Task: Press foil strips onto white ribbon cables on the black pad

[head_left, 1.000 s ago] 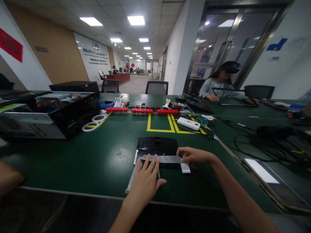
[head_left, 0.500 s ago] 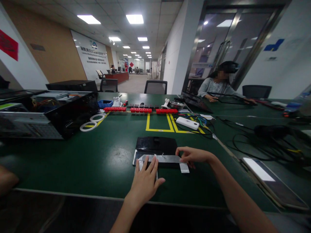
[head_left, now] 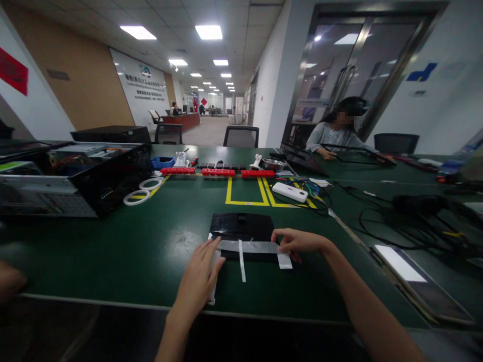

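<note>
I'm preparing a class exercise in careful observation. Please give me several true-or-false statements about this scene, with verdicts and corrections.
1. The long, flat grey ribbon lies across the glossy black rectangular panel. True.
2. The right hand is at the ribbon's left end. False: it is at the right end.
3. Two round white rings lie right of the panel. False: they lie left of it.
4. The narrow white strip extends past the panel's near edge. True.
</note>
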